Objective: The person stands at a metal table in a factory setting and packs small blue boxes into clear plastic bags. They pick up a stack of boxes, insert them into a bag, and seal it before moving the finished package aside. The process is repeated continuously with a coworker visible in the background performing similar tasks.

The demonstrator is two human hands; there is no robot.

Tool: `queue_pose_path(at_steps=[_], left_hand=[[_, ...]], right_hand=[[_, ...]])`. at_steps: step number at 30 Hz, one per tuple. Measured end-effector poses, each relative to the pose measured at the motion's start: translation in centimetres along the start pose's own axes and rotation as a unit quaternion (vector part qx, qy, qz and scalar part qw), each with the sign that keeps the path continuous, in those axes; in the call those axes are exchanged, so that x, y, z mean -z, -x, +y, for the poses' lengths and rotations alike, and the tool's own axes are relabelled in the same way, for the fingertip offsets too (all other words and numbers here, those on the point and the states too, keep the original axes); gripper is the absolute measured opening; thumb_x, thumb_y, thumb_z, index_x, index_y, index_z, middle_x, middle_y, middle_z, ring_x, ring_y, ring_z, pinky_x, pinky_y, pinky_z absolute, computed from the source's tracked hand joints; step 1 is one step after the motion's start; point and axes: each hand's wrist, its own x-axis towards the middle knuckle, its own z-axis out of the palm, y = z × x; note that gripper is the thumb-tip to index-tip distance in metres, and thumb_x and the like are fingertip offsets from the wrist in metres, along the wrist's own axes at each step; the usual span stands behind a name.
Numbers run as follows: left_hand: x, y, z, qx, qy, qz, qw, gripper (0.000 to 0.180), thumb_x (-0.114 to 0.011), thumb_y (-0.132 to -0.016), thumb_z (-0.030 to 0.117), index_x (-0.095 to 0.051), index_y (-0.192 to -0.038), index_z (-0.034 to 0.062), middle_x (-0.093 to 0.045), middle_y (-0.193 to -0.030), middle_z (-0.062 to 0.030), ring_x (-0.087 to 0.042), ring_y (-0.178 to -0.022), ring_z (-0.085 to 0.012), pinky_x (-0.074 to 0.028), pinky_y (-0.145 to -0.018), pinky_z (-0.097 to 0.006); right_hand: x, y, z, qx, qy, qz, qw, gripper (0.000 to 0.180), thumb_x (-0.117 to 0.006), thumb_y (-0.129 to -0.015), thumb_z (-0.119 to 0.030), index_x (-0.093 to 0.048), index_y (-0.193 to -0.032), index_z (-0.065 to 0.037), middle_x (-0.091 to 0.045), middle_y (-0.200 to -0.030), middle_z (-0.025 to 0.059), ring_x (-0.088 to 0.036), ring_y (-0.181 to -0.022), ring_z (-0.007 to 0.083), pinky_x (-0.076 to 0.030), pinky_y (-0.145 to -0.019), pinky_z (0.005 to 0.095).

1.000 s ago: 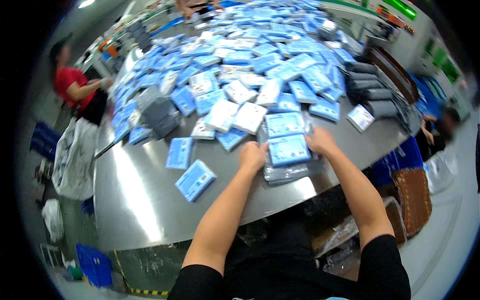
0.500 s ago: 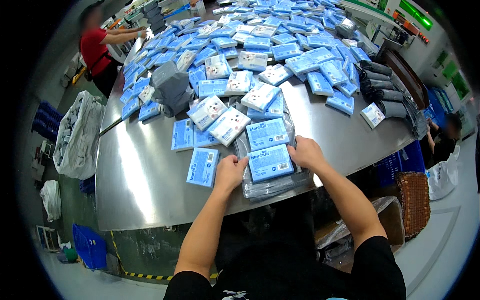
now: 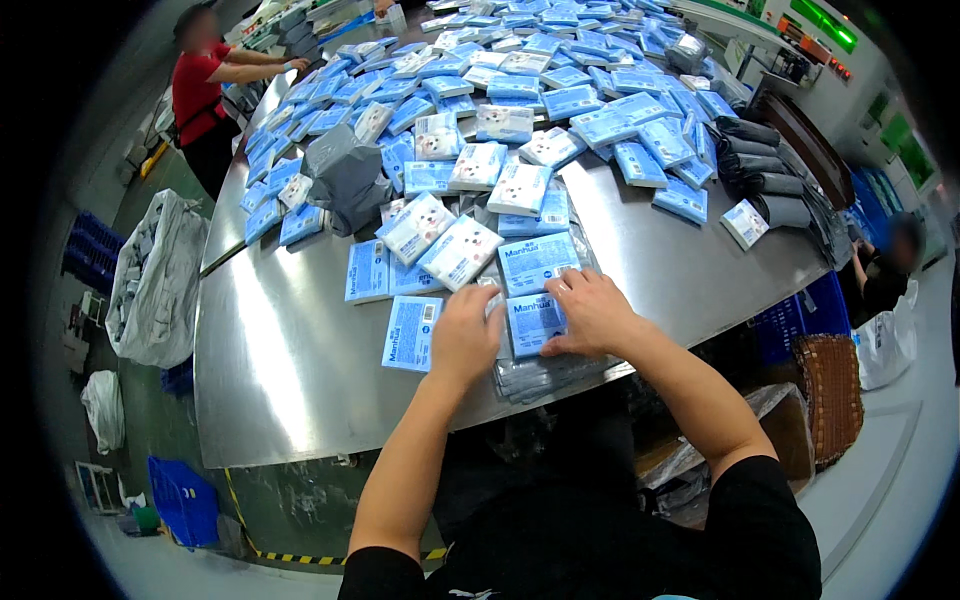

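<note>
Two flat blue packs, a near one and a far one, lie end to end on a stack of grey plastic mailing bags in front of me. My right hand grips the near pack from its right side, thumb at the lower edge and fingers over the top edge. Beside that pack's left edge is my left hand, its thumb and fingers apart, with nothing visible in it. Left of it lies another blue pack. White-faced packs with a dog picture lie just beyond.
A large heap of similar packs covers the far part of the metal table. Grey bags stand at left, and rolled grey bags lie at right. One person in red stands far left; another is at right.
My right hand has moved left from the bag stack's edge onto the near pack. My left hand has loosened from the bag's edge and its fingers have spread.
</note>
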Motion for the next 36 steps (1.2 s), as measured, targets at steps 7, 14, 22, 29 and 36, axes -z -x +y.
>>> queue_pose_path(at_steps=[7,14,22,29,36], left_hand=[[-3.2,-10.2,1.6,-0.086,-0.170,-0.182,0.965,0.060,-0.074,-0.082,0.034,-0.053,-0.132,0.0069,-0.059,-0.126,-0.0168,-0.055,-0.120,-0.0334,-0.045,-0.099,-0.043],[-1.9,-13.7,2.5,0.114,-0.251,-0.299,0.913,0.076,-0.082,-0.064,0.059,-0.065,-0.118,0.0073,-0.067,-0.113,-0.0181,-0.064,-0.107,-0.0327,-0.050,-0.092,-0.041],[-4.4,-8.7,0.5,0.212,0.164,-0.190,0.944,0.030,-0.057,-0.097,0.026,-0.069,-0.103,-0.0003,-0.069,-0.086,-0.0043,-0.059,-0.075,-0.0132,-0.047,-0.070,-0.030],[-1.6,-5.3,1.8,0.158,0.339,-0.265,0.889,0.031,-0.049,-0.101,0.023,-0.063,-0.116,-0.0008,-0.065,-0.112,-0.0088,-0.059,-0.098,-0.0161,-0.048,-0.083,-0.031],[2.2,-6.9,-8.7,-0.016,-0.277,-0.015,0.961,0.056,-0.065,-0.090,0.039,-0.054,-0.130,0.0022,-0.062,-0.121,-0.0185,-0.057,-0.117,-0.0341,-0.044,-0.100,-0.042]], right_hand=[[0.6,-0.7,1.7,-0.094,-0.043,-0.133,0.986,0.091,-0.076,-0.064,-0.071,-0.061,-0.125,-0.005,-0.066,-0.112,0.0185,-0.065,-0.104,0.0324,-0.051,-0.090,0.0404],[-1.5,1.1,6.7,-0.241,-0.459,-0.063,0.853,0.061,-0.070,-0.086,-0.049,-0.064,-0.121,0.000,-0.070,-0.106,0.0175,-0.068,-0.098,0.0258,-0.053,-0.087,0.0369],[-1.5,-1.9,4.0,-0.189,-0.764,0.072,0.613,0.047,-0.062,-0.097,-0.035,-0.055,-0.122,0.004,-0.066,-0.109,0.0100,-0.065,-0.092,0.0160,-0.053,-0.081,0.0313],[2.0,0.0,3.6,-0.184,-0.653,0.163,0.716,0.063,-0.075,-0.086,-0.033,-0.048,-0.125,0.009,-0.065,-0.099,0.0190,-0.066,-0.086,0.0207,-0.054,-0.073,0.0316],[1.7,-1.2,3.3,-0.038,-0.133,0.210,0.968,0.069,-0.078,-0.078,-0.026,-0.046,-0.134,-0.001,-0.065,-0.104,0.0161,-0.066,-0.096,0.0324,-0.054,-0.084,0.0405]])
